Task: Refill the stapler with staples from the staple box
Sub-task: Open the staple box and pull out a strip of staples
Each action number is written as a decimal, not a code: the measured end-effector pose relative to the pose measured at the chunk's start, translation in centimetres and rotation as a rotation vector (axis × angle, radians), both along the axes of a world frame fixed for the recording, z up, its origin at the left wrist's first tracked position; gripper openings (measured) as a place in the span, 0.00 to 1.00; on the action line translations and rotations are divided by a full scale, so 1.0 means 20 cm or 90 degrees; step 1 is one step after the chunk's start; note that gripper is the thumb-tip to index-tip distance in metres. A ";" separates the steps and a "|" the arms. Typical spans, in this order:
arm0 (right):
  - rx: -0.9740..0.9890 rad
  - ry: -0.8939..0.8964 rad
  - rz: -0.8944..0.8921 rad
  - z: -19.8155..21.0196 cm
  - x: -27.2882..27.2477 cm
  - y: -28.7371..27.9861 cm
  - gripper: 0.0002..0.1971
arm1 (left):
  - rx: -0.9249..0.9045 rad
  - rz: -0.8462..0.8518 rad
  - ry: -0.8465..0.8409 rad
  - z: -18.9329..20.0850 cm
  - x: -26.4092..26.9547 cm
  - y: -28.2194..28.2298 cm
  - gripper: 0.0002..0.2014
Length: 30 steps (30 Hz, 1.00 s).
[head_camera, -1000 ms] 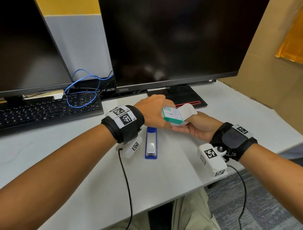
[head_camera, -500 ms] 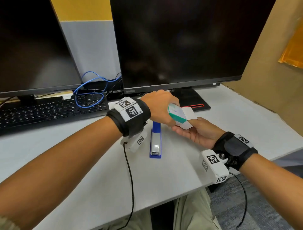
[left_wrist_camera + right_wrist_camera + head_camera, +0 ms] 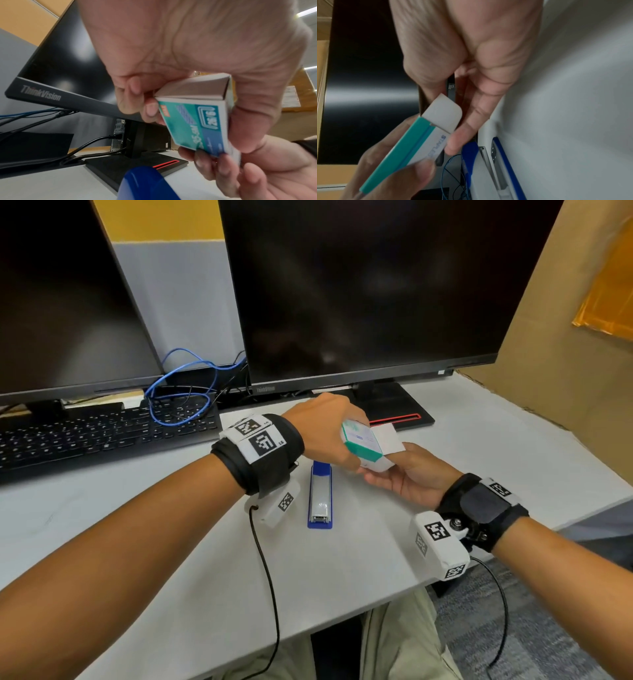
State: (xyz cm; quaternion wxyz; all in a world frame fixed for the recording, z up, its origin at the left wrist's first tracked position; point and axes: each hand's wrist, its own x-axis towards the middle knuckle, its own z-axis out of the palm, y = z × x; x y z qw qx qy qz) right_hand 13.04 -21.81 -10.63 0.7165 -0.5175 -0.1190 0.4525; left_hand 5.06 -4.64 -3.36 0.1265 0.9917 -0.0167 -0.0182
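A teal and white staple box (image 3: 362, 441) is held above the desk between both hands. My left hand (image 3: 337, 440) grips its near end from above, thumb and fingers round it (image 3: 197, 125). My right hand (image 3: 394, 474) lies palm up beneath the far end, with its fingers (image 3: 221, 169) curled against the box. The box's white end flap (image 3: 442, 113) stands open beside the right thumb. The blue stapler (image 3: 320, 494) lies lengthwise on the white desk (image 3: 342, 577), just below and left of the box, with its metal top showing. No staples can be seen.
Two dark monitors (image 3: 370, 289) stand at the back, the right one on a black base (image 3: 394, 409). A black keyboard (image 3: 102, 433) with a blue cable (image 3: 181, 398) lies at the left. A cardboard panel (image 3: 561, 337) closes off the right side.
The box has tilted a little in the hands and its flap end now points more to the right. Both hands keep hold of it. The stapler has not moved.
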 end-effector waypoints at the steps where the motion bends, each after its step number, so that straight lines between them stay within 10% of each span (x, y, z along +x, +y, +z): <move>1: 0.010 0.002 0.011 0.00 0.00 -0.01 0.17 | 0.002 0.000 -0.001 -0.01 0.00 0.00 0.31; 24: -0.122 -0.271 -0.052 0.13 0.02 0.01 0.09 | -0.014 0.080 -0.081 -0.11 -0.02 -0.01 0.34; 30: -0.176 -0.552 -0.086 0.25 -0.02 0.03 0.07 | -0.131 0.061 -0.159 -0.10 -0.07 -0.03 0.38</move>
